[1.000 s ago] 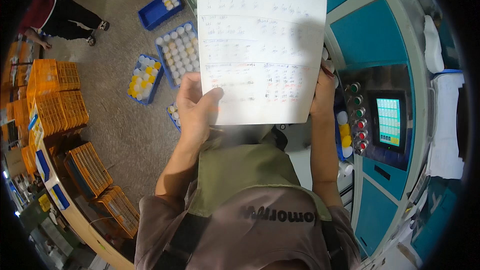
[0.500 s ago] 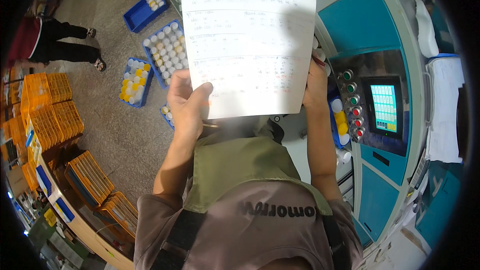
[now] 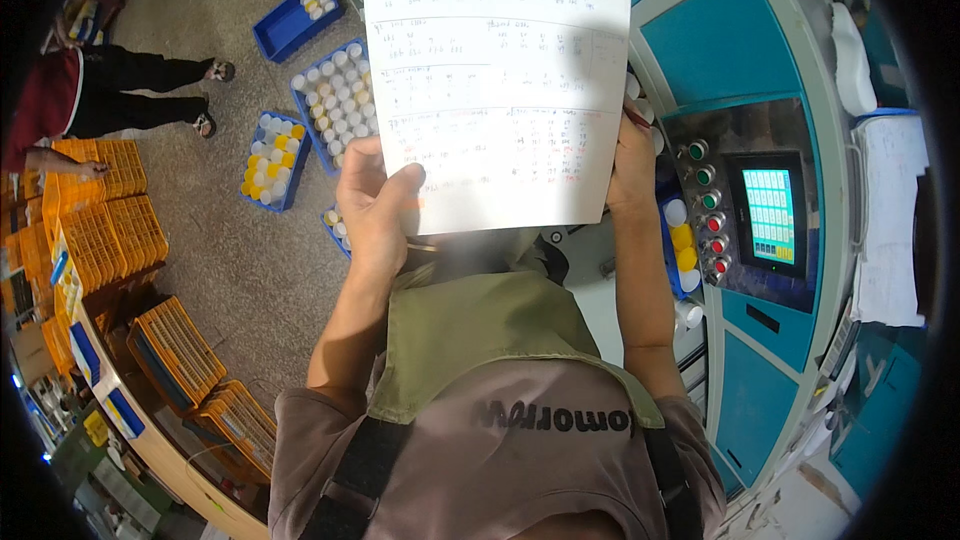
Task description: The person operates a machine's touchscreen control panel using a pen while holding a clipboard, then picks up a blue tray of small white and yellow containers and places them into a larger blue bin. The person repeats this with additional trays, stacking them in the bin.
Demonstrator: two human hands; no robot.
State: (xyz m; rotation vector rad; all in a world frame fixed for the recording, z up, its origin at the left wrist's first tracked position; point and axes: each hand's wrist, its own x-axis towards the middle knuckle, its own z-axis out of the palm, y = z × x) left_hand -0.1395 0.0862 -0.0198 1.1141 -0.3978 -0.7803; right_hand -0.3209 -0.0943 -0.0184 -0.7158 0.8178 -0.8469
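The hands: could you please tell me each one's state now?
Left hand: closed, holding the paper by its lower left edge.
Right hand: at the paper's right edge, grip hidden behind it; cannot tell.

Far left of the left hand [image 3: 372, 198], a co-worker's forearm [image 3: 55, 162] is coming into view at the orange crates [image 3: 112, 235].

Spreading out as a mottled grey floor [image 3: 240, 280], carrying several blue crates [image 3: 283, 33] of white and yellow cylinders [image 3: 342, 100] (and bearing, too, a co-worker's feet [image 3: 220, 70]).
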